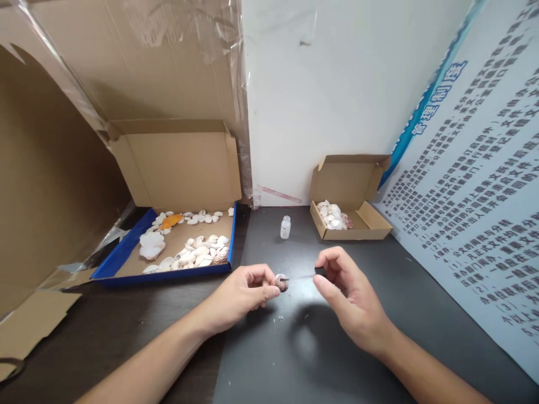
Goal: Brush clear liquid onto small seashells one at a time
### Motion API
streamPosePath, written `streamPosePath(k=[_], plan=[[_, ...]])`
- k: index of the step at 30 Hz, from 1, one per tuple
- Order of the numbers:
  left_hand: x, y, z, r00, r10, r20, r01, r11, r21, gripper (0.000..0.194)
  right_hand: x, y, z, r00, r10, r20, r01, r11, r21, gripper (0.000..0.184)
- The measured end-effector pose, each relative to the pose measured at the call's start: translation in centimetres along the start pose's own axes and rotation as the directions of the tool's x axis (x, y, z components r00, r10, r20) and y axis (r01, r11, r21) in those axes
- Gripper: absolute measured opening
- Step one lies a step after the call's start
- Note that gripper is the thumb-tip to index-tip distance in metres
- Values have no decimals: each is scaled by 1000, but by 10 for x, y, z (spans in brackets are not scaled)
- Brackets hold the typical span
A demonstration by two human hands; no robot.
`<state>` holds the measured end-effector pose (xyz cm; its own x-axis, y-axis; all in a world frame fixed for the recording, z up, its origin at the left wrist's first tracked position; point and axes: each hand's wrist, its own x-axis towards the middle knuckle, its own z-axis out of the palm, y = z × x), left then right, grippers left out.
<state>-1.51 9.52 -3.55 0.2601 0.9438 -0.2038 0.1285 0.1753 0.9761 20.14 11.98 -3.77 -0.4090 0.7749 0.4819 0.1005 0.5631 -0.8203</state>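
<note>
My left hand [248, 286] pinches a small brown-and-white shell [282, 284] between thumb and fingertips, above the dark mat. Facing it, my right hand [351, 294] is closed on a black brush cap [320, 272]. From this cap a thin, pale stem [301, 277] runs left, and its dark tip is at the shell; whether it touches cannot be made out. Behind both hands stands a small bottle [285, 228] with whitish contents, upright and without a cap.
At the left, a blue-edged cardboard box [166, 278] holds many pale shells [202, 252] and an orange shell [171, 220]. A smaller open box [357, 233] with white shells is at the back right. A printed board [471, 196] borders the right side.
</note>
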Motion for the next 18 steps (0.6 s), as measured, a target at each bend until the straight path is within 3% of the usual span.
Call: streamPosePath(k=[5, 18], plan=[[1, 0, 0, 1000, 2, -4, -2, 1000, -13, 34, 0, 1, 1, 999, 30, -24, -32, 996, -86, 12], [-1, 4, 0, 999, -9, -44, 5, 997, -74, 31, 0, -2, 0, 1000, -13, -28, 12, 1000, -18, 8]])
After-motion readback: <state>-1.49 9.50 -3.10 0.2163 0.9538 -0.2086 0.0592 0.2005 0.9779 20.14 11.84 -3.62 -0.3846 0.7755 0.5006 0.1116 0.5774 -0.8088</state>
